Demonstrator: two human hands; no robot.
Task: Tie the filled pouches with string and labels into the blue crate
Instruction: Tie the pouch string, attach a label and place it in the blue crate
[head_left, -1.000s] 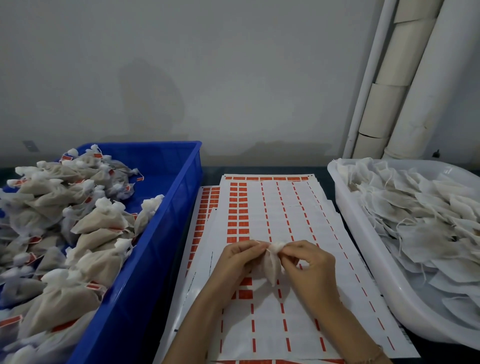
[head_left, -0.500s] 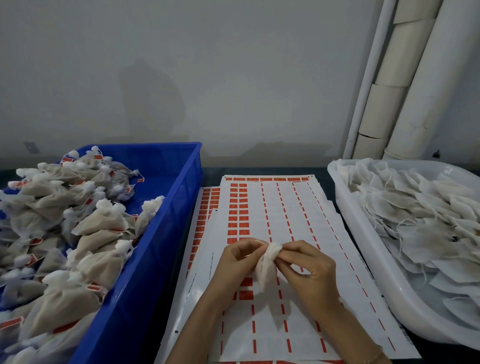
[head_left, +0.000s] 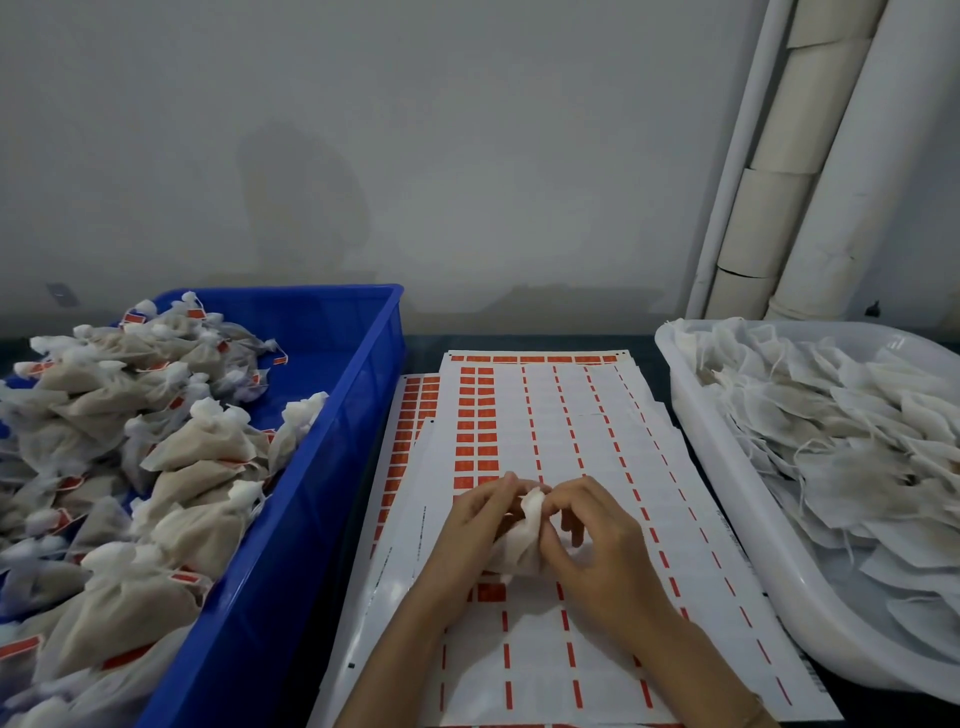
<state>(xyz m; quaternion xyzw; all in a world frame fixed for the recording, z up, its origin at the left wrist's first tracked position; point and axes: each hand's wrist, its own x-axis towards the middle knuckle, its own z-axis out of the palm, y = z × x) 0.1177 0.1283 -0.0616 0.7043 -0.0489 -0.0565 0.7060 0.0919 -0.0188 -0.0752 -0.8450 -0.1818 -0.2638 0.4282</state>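
A small white filled pouch (head_left: 521, 545) is held between both hands above the label sheets (head_left: 545, 415). My left hand (head_left: 475, 525) grips its left side and gathered neck. My right hand (head_left: 597, 540) pinches the neck from the right, fingers curled. The blue crate (head_left: 332, 467) on the left holds several tied pouches (head_left: 197, 447) with red labels. The string is too fine to make out at the pouch's neck.
A white tub (head_left: 727, 493) on the right holds several flat untied pouches (head_left: 841, 441) with strings. The label sheets carry red stickers (head_left: 475, 415) in columns. White pipes (head_left: 810, 156) stand against the wall at the back right.
The pouch has dropped lower and turned between my hands. My right hand's fingers have curled over the neck, and both hands sit slightly closer together.
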